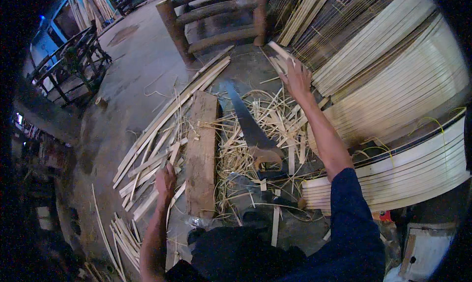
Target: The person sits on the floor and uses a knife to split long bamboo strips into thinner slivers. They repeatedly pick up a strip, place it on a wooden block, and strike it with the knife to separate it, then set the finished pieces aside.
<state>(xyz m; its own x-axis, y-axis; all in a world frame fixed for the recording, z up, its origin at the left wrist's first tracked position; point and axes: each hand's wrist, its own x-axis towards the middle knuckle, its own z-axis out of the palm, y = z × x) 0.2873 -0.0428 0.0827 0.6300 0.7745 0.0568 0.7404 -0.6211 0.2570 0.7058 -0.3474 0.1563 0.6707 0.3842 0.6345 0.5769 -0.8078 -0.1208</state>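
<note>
1. Okay, clock face over the whole view, 12 at the top. Left hand is around 8, fingers partly bent, right at the loose pale strips. Can't tell if it's pinching any.
2. Right hand is near 1, arm stretched out, fingers forward over a small bunch of strips. Can't tell whether it's gripping them.
3. Handsaw lies pretty much dead centre, blade tip toward 11, handle toward 5, on a mess of shavings.
4. Chunky wooden block sits just off centre toward 9, between left hand and saw.
5. Slatted panels fill 1 to 4; wooden frame at 12.
</note>
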